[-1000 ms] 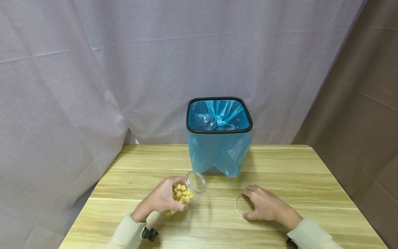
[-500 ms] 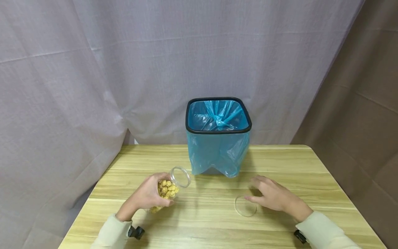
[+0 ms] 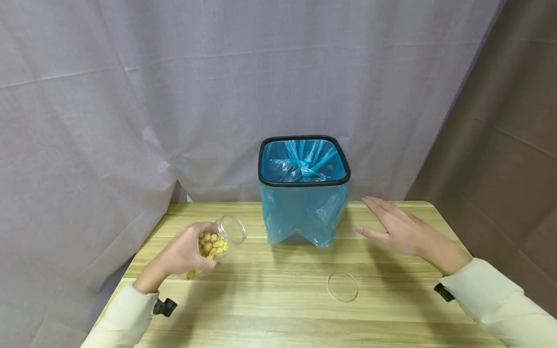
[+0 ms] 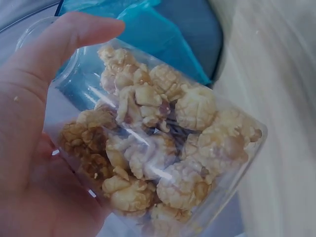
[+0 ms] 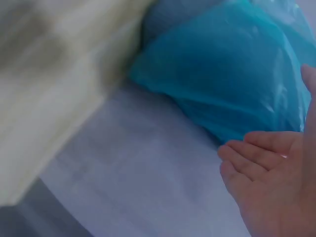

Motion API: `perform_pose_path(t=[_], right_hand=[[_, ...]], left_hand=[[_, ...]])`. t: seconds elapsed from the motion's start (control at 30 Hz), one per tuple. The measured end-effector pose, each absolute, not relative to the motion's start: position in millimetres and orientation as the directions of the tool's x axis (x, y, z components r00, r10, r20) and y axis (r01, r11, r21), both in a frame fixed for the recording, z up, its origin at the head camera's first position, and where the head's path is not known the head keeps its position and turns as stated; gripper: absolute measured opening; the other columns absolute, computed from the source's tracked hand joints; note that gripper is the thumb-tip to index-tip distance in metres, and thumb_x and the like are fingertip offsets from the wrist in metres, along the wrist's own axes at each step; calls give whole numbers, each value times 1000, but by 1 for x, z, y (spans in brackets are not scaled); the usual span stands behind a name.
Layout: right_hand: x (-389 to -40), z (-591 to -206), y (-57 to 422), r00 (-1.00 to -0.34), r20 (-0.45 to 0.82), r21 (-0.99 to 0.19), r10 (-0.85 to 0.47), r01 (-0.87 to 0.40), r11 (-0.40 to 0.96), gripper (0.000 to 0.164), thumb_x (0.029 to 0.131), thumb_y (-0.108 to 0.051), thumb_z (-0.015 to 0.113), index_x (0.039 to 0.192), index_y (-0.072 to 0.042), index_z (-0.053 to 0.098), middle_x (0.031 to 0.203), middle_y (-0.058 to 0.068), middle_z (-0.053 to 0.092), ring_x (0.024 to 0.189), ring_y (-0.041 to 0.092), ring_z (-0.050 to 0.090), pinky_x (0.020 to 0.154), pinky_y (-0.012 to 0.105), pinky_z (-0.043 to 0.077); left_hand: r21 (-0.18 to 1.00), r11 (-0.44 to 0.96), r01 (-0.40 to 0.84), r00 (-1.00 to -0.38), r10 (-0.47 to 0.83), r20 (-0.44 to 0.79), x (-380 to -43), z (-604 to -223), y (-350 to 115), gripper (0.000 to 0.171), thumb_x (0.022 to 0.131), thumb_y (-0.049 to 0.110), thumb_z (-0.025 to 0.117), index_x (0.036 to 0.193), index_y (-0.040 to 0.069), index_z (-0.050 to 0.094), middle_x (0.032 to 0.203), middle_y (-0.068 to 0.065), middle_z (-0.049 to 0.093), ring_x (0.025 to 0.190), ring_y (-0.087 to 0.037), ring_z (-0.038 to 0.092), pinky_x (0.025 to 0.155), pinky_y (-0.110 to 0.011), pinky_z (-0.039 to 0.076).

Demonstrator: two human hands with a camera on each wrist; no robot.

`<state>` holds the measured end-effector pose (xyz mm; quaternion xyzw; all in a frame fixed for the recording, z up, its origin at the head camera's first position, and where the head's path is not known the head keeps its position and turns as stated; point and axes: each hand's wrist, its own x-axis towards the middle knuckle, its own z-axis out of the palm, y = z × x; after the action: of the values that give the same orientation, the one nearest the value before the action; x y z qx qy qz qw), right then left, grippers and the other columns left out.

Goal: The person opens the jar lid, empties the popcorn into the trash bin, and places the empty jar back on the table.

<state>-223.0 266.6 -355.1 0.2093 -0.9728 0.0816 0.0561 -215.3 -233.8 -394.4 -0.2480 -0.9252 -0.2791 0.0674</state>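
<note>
My left hand (image 3: pixel 187 251) grips a clear plastic jar (image 4: pixel 163 143) of caramel popcorn (image 3: pixel 212 245), raised over the left part of the table. The jar tilts to the right, its round mouth uncovered and facing the bin. In the left wrist view, thumb and fingers wrap around the jar's side and the popcorn (image 4: pixel 143 153) fills most of it. On the right, my right hand (image 3: pixel 402 229) hovers above the table with fingers straight and nothing in them. A thin, clear round lid (image 3: pixel 343 300) lies flat on the table below and left of that hand.
A square bin with a black rim (image 3: pixel 304 184) and a blue bag liner (image 3: pixel 300 208) stands at the table's back middle, between the hands. The wooden table (image 3: pixel 270 314) ends at a grey curtain (image 3: pixel 209 96) behind. A brown curtain (image 3: pixel 500 169) hangs on the right.
My right hand has let go of the lid, leaving it on the table, and has risen toward the back right with fingers straightened. My left hand has carried the jar left and upward.
</note>
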Motion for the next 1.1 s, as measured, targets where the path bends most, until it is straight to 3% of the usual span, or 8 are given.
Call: perform_pose_path(t=[0.13,0.33,0.6,0.8,1.1], right_hand=[[-227,-329,262,-902,154,-119,-404,-423,898,90,91,-65,47,153,-5,22,159,18,25,142,41,32,110,62,33],[-236,-296,254,-902,154,-77,-404,-419,905,92,89,-70,42,156,-15,10,163,12,16,147,38,24,112,62,30],[-255,-270,244,-890,160,-47,-427,-439,897,92,90,-70,41,157,-19,2,164,9,9,149,36,18,115,63,23],[-270,-259,237,-876,187,-43,-445,-460,887,90,90,-70,39,156,-21,3,165,6,8,149,36,18,114,64,23],[-285,-259,230,-874,174,-35,-454,-466,884,91,89,-72,37,156,-22,2,165,5,6,150,35,16,116,63,21]], left_hand=[[427,753,501,-865,424,267,-218,-375,-239,68,53,33,91,112,15,62,101,4,66,86,-10,61,71,-22,54],[293,798,526,-841,438,318,-222,-342,-243,67,50,38,90,109,19,64,101,8,67,90,-11,60,76,-30,51],[203,814,545,-819,465,334,-229,-304,-238,65,51,42,89,107,20,63,97,8,67,90,-14,59,77,-32,49],[193,818,541,-821,466,329,-239,-285,-227,60,52,41,88,102,19,62,88,7,65,84,-14,57,71,-31,48],[204,838,507,-840,427,334,-257,-260,-210,64,52,39,89,104,16,62,92,1,66,87,-18,58,75,-35,50]])
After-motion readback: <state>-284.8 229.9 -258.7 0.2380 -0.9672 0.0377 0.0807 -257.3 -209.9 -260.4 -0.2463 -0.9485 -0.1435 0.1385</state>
